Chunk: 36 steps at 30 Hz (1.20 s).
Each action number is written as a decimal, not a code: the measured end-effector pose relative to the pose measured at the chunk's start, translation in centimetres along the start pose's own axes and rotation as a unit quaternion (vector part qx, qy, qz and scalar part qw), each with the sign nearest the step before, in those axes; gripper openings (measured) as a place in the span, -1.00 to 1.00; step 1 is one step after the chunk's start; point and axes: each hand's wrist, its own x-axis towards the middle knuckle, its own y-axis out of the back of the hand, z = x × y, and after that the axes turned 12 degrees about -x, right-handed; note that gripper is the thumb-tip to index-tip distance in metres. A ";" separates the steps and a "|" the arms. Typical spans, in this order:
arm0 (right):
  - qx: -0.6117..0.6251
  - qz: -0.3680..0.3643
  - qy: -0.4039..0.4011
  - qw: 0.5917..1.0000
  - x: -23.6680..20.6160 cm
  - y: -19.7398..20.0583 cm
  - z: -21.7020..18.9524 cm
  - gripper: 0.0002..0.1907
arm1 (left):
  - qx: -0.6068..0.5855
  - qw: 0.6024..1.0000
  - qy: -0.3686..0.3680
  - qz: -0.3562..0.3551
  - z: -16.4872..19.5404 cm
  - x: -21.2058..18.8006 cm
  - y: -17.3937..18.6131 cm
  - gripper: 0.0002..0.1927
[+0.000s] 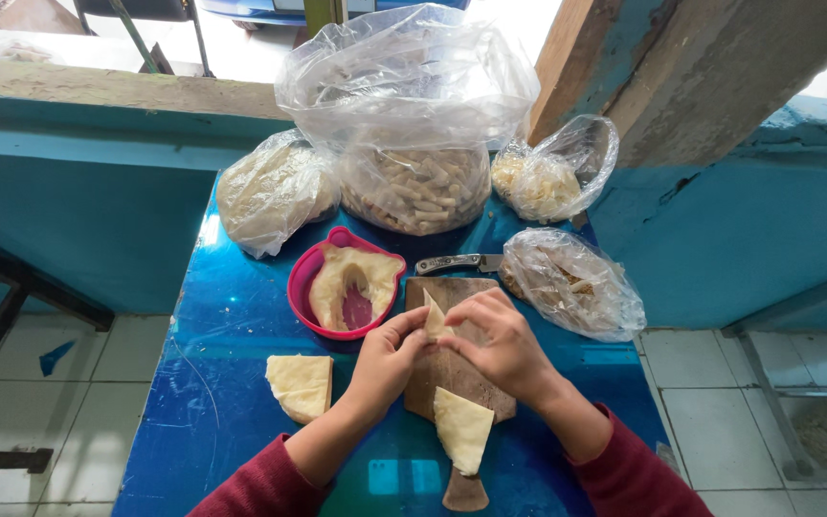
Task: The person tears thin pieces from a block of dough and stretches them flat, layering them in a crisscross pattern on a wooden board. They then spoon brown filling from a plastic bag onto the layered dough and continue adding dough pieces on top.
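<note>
Both my hands meet over a small wooden cutting board (456,369) on a blue table (232,373). My left hand (387,359) and my right hand (500,345) pinch one pale triangular dough piece (434,318) between the fingertips. A second pale triangular sheet (461,429) lies on the near end of the board. A stack of the same sheets (301,385) rests on the table left of my left wrist. A pink bowl (303,278) holding a curved yellowish fruit slice (351,282) stands just beyond my left hand.
A knife (452,263) lies past the board. Clear plastic bags stand at the table's back: a big one of pale sticks (413,144), one at the left (270,191), two at the right (552,172) (571,282). Teal walls flank the table; tiled floor lies below.
</note>
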 end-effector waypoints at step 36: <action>0.203 -0.166 -0.207 0.943 -0.9 -1.2 1.6 -0.80 | 0.345 0.915 -0.207 0.031 3.4 -3.0 -3.1 -0.51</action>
